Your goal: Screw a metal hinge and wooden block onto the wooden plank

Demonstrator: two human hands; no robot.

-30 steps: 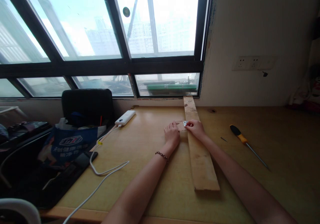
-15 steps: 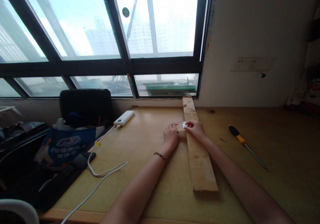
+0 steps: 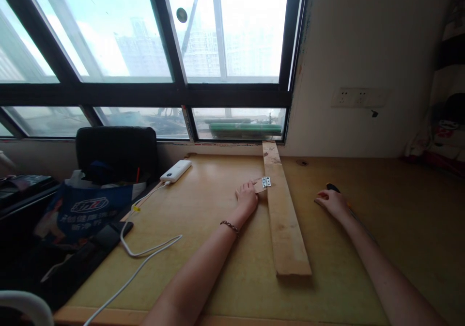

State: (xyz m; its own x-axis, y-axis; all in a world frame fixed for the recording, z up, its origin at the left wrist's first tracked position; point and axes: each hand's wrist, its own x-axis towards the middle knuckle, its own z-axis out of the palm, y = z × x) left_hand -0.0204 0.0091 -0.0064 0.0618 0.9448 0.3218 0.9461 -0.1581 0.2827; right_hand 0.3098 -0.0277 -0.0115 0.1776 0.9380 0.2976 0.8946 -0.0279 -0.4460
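Note:
A silvery hinge (image 3: 266,181) lies across the joint between a long wooden board (image 3: 288,229) and a small wooden piece (image 3: 258,185) at its left side. My left hand (image 3: 247,196) is closed over that small piece, pressing it to the table beside the board. To the right of the board, my right hand (image 3: 331,203) is low over the table with thumb and fingers pinched at a small thin screw (image 3: 316,200), mostly covered by the fingertips. Behind this hand lies a screwdriver (image 3: 332,187) with a black and yellow handle, partly hidden by hand and forearm.
On the table's left are a white power bank (image 3: 176,171) and its white cable (image 3: 152,253). A black chair (image 3: 116,151) holding a blue bag (image 3: 85,209) stands past the left edge. The window (image 3: 232,35) and a wall socket (image 3: 359,97) are behind the table.
My right hand has let go of the hinge and moved right, to the small screw by the screwdriver. The left hand stays on the small wooden piece. The view has shifted slightly.

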